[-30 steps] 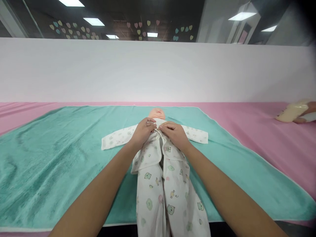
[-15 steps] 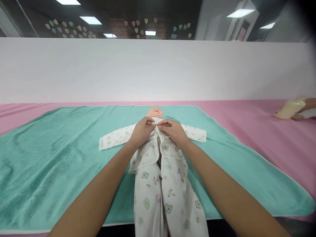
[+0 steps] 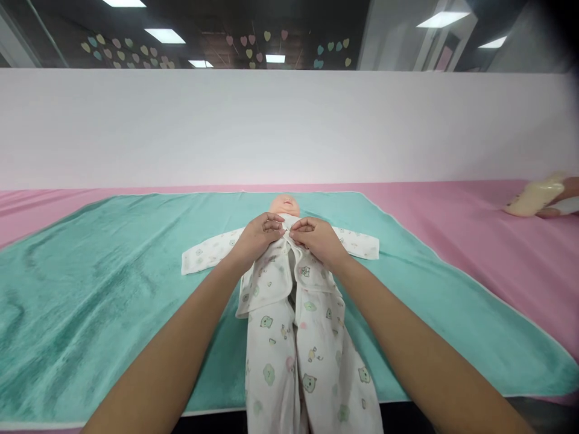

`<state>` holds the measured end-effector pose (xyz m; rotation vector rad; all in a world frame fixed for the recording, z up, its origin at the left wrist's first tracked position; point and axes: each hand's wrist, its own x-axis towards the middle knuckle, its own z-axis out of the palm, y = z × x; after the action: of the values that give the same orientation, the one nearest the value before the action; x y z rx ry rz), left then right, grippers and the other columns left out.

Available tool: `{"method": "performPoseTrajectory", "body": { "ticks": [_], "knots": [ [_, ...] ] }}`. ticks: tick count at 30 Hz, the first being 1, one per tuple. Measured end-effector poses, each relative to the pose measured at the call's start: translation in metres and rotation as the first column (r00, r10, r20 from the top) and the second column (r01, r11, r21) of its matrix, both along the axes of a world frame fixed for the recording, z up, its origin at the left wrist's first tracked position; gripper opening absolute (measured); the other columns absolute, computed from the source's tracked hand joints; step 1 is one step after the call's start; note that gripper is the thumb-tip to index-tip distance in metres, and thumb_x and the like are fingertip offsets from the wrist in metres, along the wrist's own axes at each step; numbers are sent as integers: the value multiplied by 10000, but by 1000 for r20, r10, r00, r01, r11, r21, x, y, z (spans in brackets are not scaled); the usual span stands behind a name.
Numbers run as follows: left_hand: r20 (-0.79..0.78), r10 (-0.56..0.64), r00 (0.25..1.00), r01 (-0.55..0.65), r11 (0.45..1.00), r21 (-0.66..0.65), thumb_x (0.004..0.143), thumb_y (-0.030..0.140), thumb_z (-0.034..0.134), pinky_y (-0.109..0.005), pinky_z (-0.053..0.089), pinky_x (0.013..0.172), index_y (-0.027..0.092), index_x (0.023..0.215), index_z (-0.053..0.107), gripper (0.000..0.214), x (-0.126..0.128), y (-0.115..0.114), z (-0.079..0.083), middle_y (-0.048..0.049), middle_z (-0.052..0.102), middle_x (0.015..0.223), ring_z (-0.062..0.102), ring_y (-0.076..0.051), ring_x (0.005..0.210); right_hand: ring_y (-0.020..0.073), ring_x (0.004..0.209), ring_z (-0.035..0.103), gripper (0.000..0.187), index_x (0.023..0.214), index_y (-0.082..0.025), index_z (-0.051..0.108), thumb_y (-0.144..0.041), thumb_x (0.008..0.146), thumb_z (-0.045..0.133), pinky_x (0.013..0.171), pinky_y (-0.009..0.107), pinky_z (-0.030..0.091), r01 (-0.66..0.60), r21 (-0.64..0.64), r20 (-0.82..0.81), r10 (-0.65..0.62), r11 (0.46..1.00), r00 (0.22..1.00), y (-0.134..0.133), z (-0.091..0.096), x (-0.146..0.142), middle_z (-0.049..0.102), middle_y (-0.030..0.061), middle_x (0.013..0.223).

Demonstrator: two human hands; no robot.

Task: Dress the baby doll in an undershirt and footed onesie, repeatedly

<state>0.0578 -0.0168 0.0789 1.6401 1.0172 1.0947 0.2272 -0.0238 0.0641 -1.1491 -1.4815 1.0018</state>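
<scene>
A baby doll (image 3: 284, 205) lies on its back, dressed in a white printed jacket (image 3: 271, 280) and matching trousers (image 3: 312, 361). At the doll's chest, my left hand (image 3: 260, 235) pinches one front edge of the jacket near the neck. My right hand (image 3: 319, 238) faces it, thumb and fingertips closed on the other front edge. Below my hands the jacket front hangs apart in a narrow gap. Both sleeves stretch out sideways. My fingers cover whatever fastening is at the chest.
Under the doll spreads a teal blanket (image 3: 136, 301) on a pink cover (image 3: 474, 229). A white wall (image 3: 289, 126) rises behind. At the far right, another person's hand (image 3: 570, 190) holds a cream-coloured bottle (image 3: 534, 196).
My left fingers have shifted slightly at the jacket's chest, while my right hand keeps almost the same place. The bottle at the far right has tilted a little.
</scene>
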Motion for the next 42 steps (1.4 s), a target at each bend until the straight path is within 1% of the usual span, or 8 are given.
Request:
{"method": "performPoseTrajectory", "body": {
  "ticks": [7, 12, 17, 26, 31, 35, 38, 42],
  "knots": [
    [-184, 96, 978, -76, 990, 117, 703, 292, 607, -232, 358, 569, 211, 885, 615, 199, 2, 2, 0, 14, 544, 714, 464, -107, 588, 76, 494, 437, 175, 787, -178, 573, -249, 641, 638, 470, 210, 346, -24, -38, -116, 20, 999, 993, 3, 1, -2, 517, -43, 586],
    [-250, 123, 960, -98, 989, 109, 705, 311, 600, -229, 311, 506, 212, 858, 627, 184, 2, -2, 5, 39, 468, 591, 414, -104, 516, 66, 479, 418, 166, 767, -174, 559, -257, 645, 636, 464, 202, 329, -29, -25, -171, 25, 999, 985, 4, -1, -3, 493, -55, 561],
    [-208, 40, 977, -34, 999, 35, 719, 377, 603, -233, 348, 557, 204, 846, 644, 219, -1, -4, 7, 17, 539, 667, 476, -119, 601, 74, 468, 434, 145, 770, -200, 535, -299, 687, 604, 452, 207, 337, -29, 27, -61, 31, 999, 998, 2, -1, -3, 507, -51, 582],
    [-59, 26, 998, -28, 999, -34, 754, 410, 583, -222, 291, 509, 188, 704, 538, 232, -2, -3, 6, 31, 466, 614, 392, -94, 537, 98, 476, 462, 172, 822, -216, 507, -349, 720, 544, 439, 227, 339, 56, 74, 90, -63, 996, 994, -3, 1, 0, 550, -32, 651],
    [-197, -18, 980, 16, 1000, -10, 754, 469, 569, -229, 278, 473, 196, 672, 544, 286, -8, -14, 9, 25, 452, 584, 379, -101, 508, 101, 510, 407, 299, 624, -206, 458, -466, 709, 579, 455, 237, 293, -95, 126, 403, 37, 988, 915, -20, 17, 9, 501, -31, 590],
    [-363, -117, 924, 129, 992, 8, 697, 416, 644, -221, 270, 430, 214, 697, 605, 205, -9, -23, 10, 16, 461, 620, 376, -100, 502, 96, 489, 346, 311, 567, -202, 428, -411, 671, 633, 423, 244, 231, -178, 77, 580, 102, 981, 808, -29, 24, 17, 452, -28, 552],
    [-405, -101, 909, 139, 988, 66, 674, 380, 660, -223, 292, 430, 214, 657, 610, 174, -8, -27, 13, -3, 489, 690, 397, -108, 541, 94, 499, 339, 244, 585, -203, 473, -368, 700, 612, 429, 241, 249, -248, 6, 559, 202, 969, 804, -28, 27, 24, 446, -25, 572],
    [-436, -64, 898, 145, 977, 155, 704, 341, 622, -232, 314, 466, 221, 669, 619, 124, -5, -30, 16, -11, 529, 710, 427, -128, 593, 114, 564, 467, 204, 713, -198, 581, -401, 734, 589, 505, 252, 377, -335, -108, 374, 350, 936, 859, -25, 28, 31, 522, -10, 647]
  ]
}}
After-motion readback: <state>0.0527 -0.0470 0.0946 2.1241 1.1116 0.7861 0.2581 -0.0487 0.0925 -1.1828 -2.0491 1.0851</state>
